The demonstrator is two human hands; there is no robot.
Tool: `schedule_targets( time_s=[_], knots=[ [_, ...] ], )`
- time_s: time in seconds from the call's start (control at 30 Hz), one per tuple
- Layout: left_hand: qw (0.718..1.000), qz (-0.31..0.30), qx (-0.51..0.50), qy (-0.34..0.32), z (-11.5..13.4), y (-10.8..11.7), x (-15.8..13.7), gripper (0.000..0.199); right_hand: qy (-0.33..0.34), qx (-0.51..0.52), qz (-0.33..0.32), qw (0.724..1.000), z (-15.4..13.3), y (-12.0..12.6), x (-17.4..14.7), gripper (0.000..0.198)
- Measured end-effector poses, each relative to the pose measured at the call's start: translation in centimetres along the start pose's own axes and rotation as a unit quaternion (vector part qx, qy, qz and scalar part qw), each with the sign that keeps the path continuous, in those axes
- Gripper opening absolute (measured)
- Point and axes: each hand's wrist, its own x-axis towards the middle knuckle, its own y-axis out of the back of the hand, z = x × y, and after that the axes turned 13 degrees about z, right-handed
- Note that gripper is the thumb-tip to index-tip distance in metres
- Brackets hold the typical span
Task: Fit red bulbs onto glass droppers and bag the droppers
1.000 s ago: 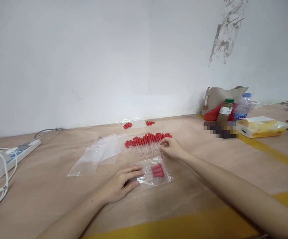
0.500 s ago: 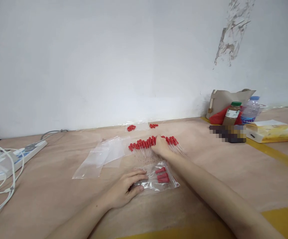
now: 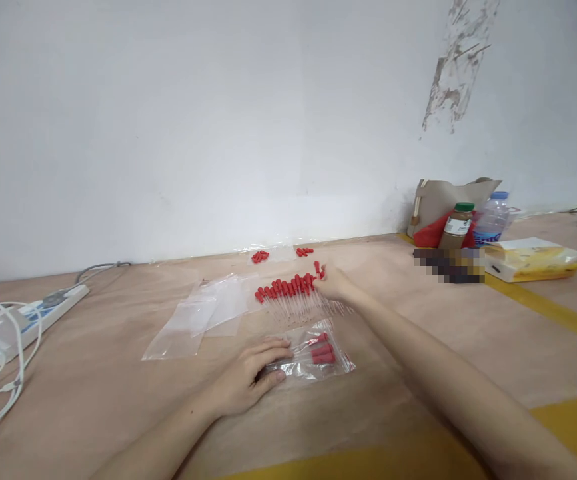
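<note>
A clear zip bag lies on the tabletop with a few red-bulbed droppers inside. My left hand rests on its left end, fingers stretched out flat and thumb apart. Beyond the bag, several droppers with red rubber bulbs and thin clear stems lie side by side in a row. At the right end of that row, my right hand has its fingers closed at the red bulbs, pinching a dropper. The hand hides part of the row there, so how many it grips is unclear.
Flat clear bags overlap left of the row. Near the wall, two small groups of red bulbs lie on clear plastic. A power strip with white cables is at left. A bottle, a bag and a tissue pack stand right.
My right hand has shifted slightly right along the row, and the red bulbs by its fingers have moved. My left hand stays on the zip bag. The view has turned slightly right.
</note>
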Motion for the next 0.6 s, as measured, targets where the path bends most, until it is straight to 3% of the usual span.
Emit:
schedule_targets(
  time_s=[0.1,0.17,0.23,0.37,0.6],
  knots=[
    [1.0,0.0,0.005,0.007,0.0,0.0,0.0,0.033,-0.038,0.195,-0.073,0.977,2.3,2.3,-2.0,0.053],
    [1.0,-0.001,0.009,0.004,0.1,0.0,0.0,0.034,-0.074,0.302,-0.053,0.949,4.1,3.1,-3.4,0.073],
    [1.0,-0.003,0.015,-0.002,0.1,0.0,0.0,0.035,-0.097,0.346,-0.011,0.933,5.7,3.3,-4.6,0.083],
    [0.999,-0.018,0.031,-0.008,0.2,0.1,0.0,0.035,-0.116,0.384,0.034,0.915,7.7,2.4,-5.5,0.081],
    [0.998,-0.028,0.048,-0.006,0.6,0.2,0.0,0.035,-0.127,0.422,0.028,0.897,7.1,1.0,-6.3,0.061]
  ],
)
